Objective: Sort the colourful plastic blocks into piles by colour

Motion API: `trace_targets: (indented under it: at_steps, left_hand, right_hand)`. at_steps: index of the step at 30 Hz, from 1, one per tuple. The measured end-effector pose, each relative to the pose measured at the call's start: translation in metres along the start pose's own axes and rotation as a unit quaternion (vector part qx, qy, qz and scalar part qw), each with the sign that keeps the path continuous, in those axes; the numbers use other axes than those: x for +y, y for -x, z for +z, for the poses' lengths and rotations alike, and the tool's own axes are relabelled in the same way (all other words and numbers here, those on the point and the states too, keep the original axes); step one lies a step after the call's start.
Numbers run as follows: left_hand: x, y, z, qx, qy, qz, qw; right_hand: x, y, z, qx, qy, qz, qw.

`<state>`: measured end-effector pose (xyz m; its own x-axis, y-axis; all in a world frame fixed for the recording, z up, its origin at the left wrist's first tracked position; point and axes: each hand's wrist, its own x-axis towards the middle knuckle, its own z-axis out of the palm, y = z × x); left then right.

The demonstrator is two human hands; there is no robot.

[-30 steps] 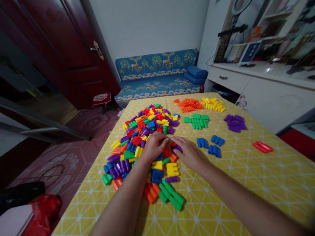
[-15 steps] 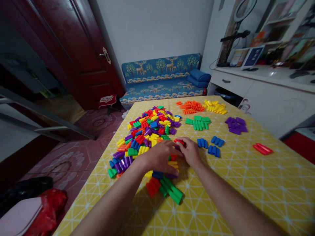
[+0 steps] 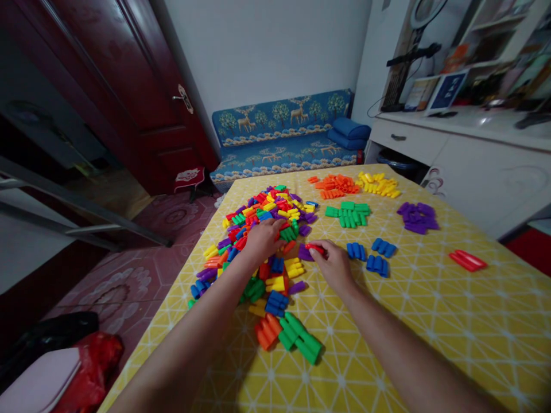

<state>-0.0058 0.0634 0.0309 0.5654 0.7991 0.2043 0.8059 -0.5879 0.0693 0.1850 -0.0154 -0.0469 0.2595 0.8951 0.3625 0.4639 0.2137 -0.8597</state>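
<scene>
In the head view a mixed heap of coloured plastic tube-shaped building blocks covers the left side of the table. My left hand reaches over the heap, fingers stretched and a little apart, touching blocks beside some green ones. My right hand pinches a red block at the heap's right edge. A purple block lies right beside that red one. Nearer to me rest an orange block and green blocks.
Sorted groups lie on the yellow tablecloth: orange, yellow, green, purple, blue and red blocks. Behind the table stands a blue patterned sofa; a white cabinet is at right.
My left hand has moved forward and left, deeper over the heap, uncovering yellow, blue and purple blocks. My right hand stays nearly in place with the red block.
</scene>
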Motion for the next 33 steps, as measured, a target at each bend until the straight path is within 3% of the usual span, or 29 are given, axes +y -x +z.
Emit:
trace_targets:
  at_steps: [4, 6, 11, 15, 22, 28, 33]
  left_hand:
    - [-0.010, 0.005, -0.009, 0.077, 0.029, -0.111, 0.990]
    - [-0.018, 0.012, -0.017, 0.075, 0.041, -0.135, 0.987]
    - [-0.032, 0.022, -0.025, -0.039, 0.017, -0.057, 0.997]
    - [-0.026, 0.020, -0.012, -0.047, -0.024, -0.025, 0.998]
    - [-0.021, 0.019, 0.006, 0.039, -0.023, -0.079, 0.996]
    - [-0.018, 0.014, 0.006, 0.187, 0.175, -0.168, 0.952]
    - [-0.008, 0.012, 0.007, 0.199, 0.299, -0.155, 0.920]
  right_hand:
    - [-0.001, 0.000, 0.000, -0.006, 0.011, -0.008, 1.000]
    - [-0.001, 0.000, 0.001, -0.006, 0.014, -0.015, 1.000]
    - [-0.001, 0.000, 0.002, -0.011, 0.007, -0.014, 1.000]
    - [-0.001, 0.000, 0.001, -0.012, 0.003, -0.004, 1.000]
    - [-0.002, 0.001, 0.001, -0.005, 0.004, -0.010, 1.000]
    - [-0.002, 0.000, 0.001, -0.005, 0.002, -0.004, 1.000]
    - [-0.004, 0.001, 0.000, 0.003, -0.046, 0.018, 0.999]
